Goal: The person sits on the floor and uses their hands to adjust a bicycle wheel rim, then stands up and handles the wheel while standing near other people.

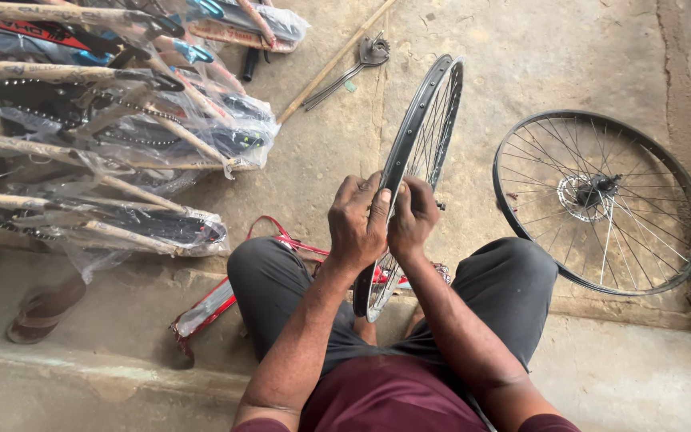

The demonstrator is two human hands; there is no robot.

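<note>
Maroon cloth of my shirt (385, 396) fills the bottom edge, cut off by the frame, and my dark trousers (281, 288) spread over both bent knees. Between the knees I see the bicycle rim (417, 136) standing on edge, a thin black metal hoop with fine wire spokes; its lower arc is hidden behind my wrists and legs.

My left hand (357, 224) is curled over the near side of the rim, fingers folded tight on it. My right hand (413, 216) is clenched just beside it, touching the same stretch of hoop; I cannot tell whether something small sits under the fingertips.

Under my legs lies a red frame piece (281, 240), mostly covered. To the left, bicycle frames in clear crinkled plastic (121, 120) are stacked with pale wooden sticks, cut off at the edge, and a brown sandal (41, 308) rests on the concrete step.

To the right a second wheel (597, 200) lies flat on the rough concrete, black rim, silver hub disc. Farther off, a metal hand tool (361, 60), blurred in detail, lies beside a long stick (333, 64).
</note>
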